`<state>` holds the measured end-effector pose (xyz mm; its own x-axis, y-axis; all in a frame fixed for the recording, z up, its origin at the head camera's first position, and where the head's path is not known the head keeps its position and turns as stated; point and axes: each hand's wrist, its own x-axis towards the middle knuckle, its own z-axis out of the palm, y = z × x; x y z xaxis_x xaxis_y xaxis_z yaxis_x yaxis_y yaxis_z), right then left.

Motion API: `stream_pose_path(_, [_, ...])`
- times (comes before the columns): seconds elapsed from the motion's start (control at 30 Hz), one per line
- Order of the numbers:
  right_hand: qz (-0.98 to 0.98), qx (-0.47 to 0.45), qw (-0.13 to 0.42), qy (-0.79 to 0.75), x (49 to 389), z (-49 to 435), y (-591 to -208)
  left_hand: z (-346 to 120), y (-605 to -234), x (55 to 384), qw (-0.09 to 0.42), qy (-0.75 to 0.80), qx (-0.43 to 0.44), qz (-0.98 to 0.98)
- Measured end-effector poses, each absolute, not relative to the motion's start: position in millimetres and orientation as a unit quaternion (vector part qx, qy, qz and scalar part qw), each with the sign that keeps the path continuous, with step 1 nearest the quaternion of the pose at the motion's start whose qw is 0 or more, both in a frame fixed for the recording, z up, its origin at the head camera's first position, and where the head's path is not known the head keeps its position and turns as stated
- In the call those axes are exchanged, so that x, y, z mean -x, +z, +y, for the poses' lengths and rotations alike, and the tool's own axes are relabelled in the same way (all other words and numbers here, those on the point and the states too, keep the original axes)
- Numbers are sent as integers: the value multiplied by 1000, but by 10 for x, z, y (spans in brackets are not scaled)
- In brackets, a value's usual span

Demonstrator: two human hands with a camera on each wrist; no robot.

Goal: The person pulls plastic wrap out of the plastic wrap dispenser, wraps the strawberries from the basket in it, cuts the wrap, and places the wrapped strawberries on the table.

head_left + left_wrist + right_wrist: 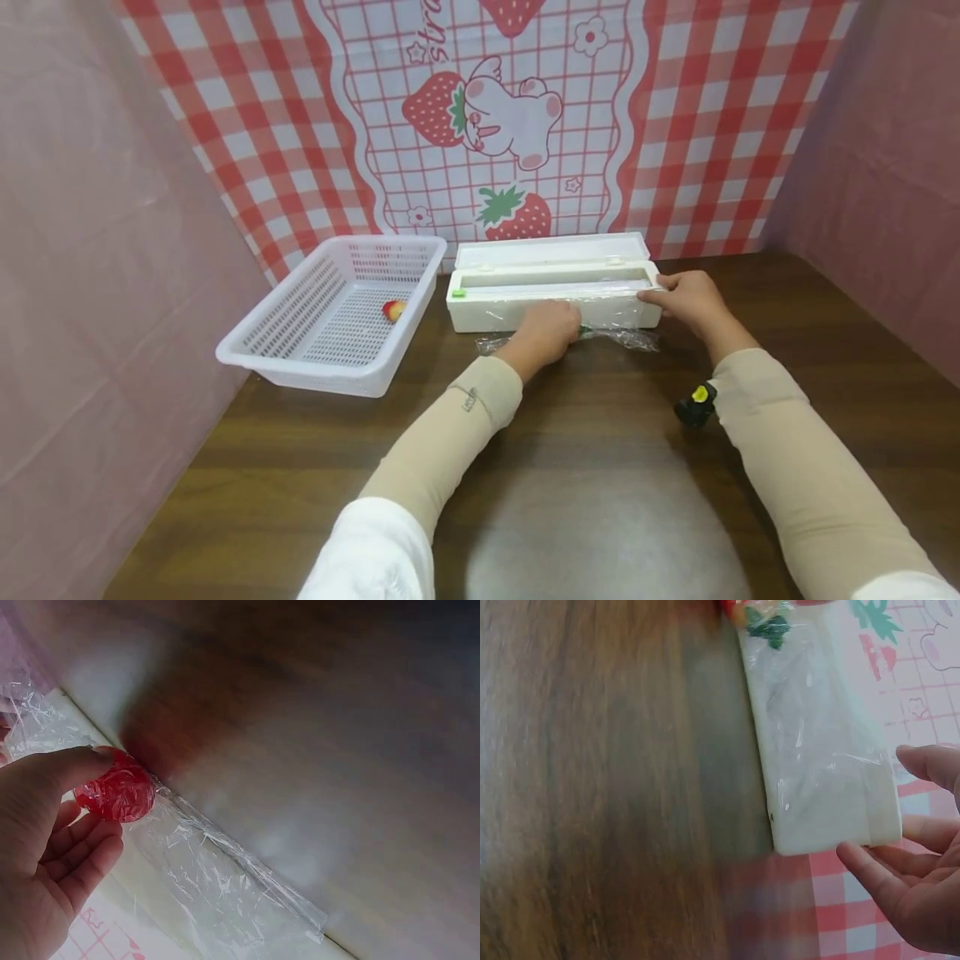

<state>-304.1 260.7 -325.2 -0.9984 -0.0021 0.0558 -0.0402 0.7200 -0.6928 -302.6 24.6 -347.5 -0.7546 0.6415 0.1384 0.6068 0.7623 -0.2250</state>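
A white cling film dispenser [480,315] stands on the table, its lid [555,247] raised behind it. Clear film [632,338] hangs over its front and lies crumpled along the lower edge. My left hand [550,330] is at the dispenser's front, thumb and fingers pinching a red strawberry [120,791] with film around it. Green leaves [769,628] show on the strawberry in the right wrist view. At the dispenser's right end, my right hand [693,302] grips the corner, thumb and fingers on different sides.
To the left stands a white perforated basket [300,368] with a small red and yellow piece [393,310] inside. A green slider [458,293] sits at the dispenser's left corner. Behind hangs a checked strawberry cloth [697,150]; pink cloth [97,292] borders both sides.
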Motion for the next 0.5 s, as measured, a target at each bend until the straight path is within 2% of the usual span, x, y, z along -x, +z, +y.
stream_pose_path(0.2, [-895,19,8,446,3013,2555,-3215,145,-3441,2925,88,81,364,-924])
stream_pose_path(0.4, [-852,24,-33,521,2934,2491,-3157,59,-3369,2779,25,48,440,-897])
stream_pose_path(0.5, [-838,34,-36,543,2911,2461,-3143,32,-3323,2708,-13,17,458,-889])
